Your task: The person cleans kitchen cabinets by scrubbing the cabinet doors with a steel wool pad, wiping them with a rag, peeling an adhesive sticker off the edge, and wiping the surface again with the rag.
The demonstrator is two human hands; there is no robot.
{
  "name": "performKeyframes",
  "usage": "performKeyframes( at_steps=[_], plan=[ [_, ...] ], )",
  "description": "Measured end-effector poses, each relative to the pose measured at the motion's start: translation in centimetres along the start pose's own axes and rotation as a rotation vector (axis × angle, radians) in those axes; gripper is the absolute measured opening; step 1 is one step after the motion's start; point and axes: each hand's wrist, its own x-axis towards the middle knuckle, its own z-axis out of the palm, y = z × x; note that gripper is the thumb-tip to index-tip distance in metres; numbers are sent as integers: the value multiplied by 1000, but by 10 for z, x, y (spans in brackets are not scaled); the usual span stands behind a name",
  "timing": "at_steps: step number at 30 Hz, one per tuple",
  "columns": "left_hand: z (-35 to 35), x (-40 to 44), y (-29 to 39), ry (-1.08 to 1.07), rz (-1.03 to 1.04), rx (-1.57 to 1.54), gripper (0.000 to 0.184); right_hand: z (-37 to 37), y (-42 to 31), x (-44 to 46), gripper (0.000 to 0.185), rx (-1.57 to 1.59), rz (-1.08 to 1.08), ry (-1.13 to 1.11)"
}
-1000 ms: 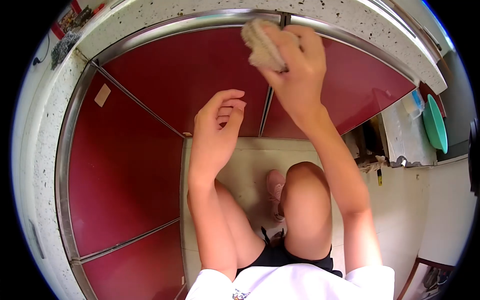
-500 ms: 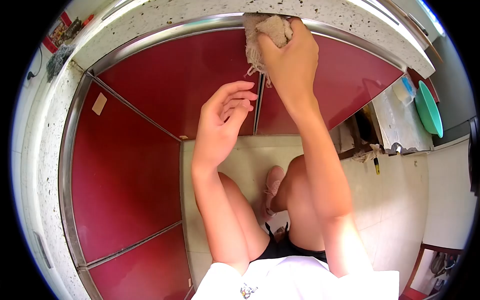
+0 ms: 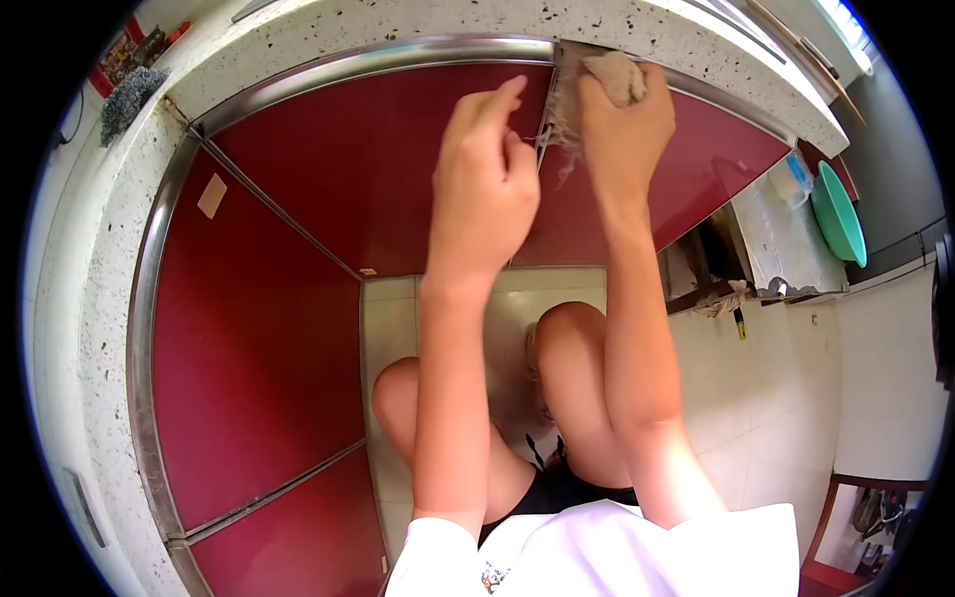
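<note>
My right hand (image 3: 629, 134) is closed round a bunched, frayed beige cloth (image 3: 615, 80). The cloth presses against the metal trim (image 3: 438, 52) under the speckled countertop, above the seam between two red cabinet doors. Its loose threads hang down over the doors. My left hand (image 3: 484, 179) is raised in front of the left door (image 3: 348, 159), with nothing in it. Its fingers are partly curled and apart, the tips near the top of that door. Whether they touch it I cannot tell.
The speckled countertop (image 3: 358, 30) curves overhead, with a dark grey scrubbing cloth (image 3: 131, 99) at its left corner. More red doors (image 3: 269, 338) stand on my left. To the right, a green basin (image 3: 839, 214) leans by a low shelf (image 3: 786, 239). Pale tiles (image 3: 736, 388) cover the floor.
My right hand has slid rightwards along the metal trim with the cloth. My left hand has risen and moved right, nearer the top of the door. My knees have shifted slightly.
</note>
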Motion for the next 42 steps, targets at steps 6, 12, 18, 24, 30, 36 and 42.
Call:
performKeyframes(
  at_steps=[6,12,18,24,30,36,42],
  plan=[
    [23,8,-2,-53,111,216,46,20,5,-17,33,79,-227,60],
    [16,16,-15,-86,30,122,43,12,-11,-19,38,23,-128,-185],
    [11,32,-3,-285,-103,135,34,-10,-20,-8,47,-45,-78,-410],
    [15,41,4,-270,-83,293,39,-8,-10,-6,49,143,116,-420],
    [7,44,2,-319,-68,343,51,-4,-17,-13,48,310,257,-349],
    [-3,30,6,-231,-123,309,49,10,-5,-27,42,377,124,-339],
    [15,35,-3,-196,-75,199,50,7,7,-18,42,438,101,-265]
  ],
)
